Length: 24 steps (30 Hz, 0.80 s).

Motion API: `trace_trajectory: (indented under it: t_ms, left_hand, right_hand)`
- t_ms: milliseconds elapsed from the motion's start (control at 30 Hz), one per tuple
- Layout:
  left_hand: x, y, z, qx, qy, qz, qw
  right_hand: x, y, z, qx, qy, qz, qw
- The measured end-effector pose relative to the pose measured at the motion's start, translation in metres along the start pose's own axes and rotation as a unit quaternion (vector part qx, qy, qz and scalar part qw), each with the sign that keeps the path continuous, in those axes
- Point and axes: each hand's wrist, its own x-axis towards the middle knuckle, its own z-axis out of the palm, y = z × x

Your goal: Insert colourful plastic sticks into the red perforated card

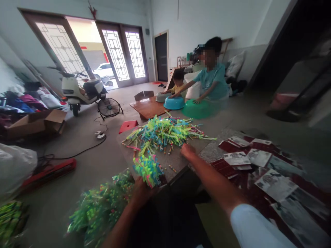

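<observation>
A loose pile of thin sticks with yellow-green, blue and pink plastic fringe (165, 132) spreads over the grey tabletop (178, 165). At the near edge of the table, my left hand (142, 188) is closed round a thick bundle of the same fringed sticks (147, 168), its fringe pointing up and away. My right hand (188, 151) is at the pile's near right edge, fingers curled in; whatever they grip is hidden. Between the hands, a short striped stick (172, 168) lies on the table.
Printed packets (236, 158) cover the surface to the right. A clear bag of fringed pieces (103, 210) is at lower left. Beyond, two people stand by a wooden table (144, 107), hands on upturned basins (174, 102). A red stool (128, 126), fan (108, 107) and scooter (82, 88) are farther off.
</observation>
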Motion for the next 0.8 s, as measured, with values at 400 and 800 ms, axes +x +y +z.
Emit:
trace_trajectory:
  t_ms: [400, 800]
  left_hand:
    - [0.0, 0.0, -0.002, 0.003, -0.008, 0.0, 1.0]
    - [0.0, -0.002, -0.001, 0.002, -0.01, -0.004, 1.0]
  right_hand:
    - [-0.076, 0.03, 0.022, 0.537, -0.17, -0.013, 0.826]
    - [-0.15, -0.002, 0.063, 0.547, -0.111, -0.128, 0.82]
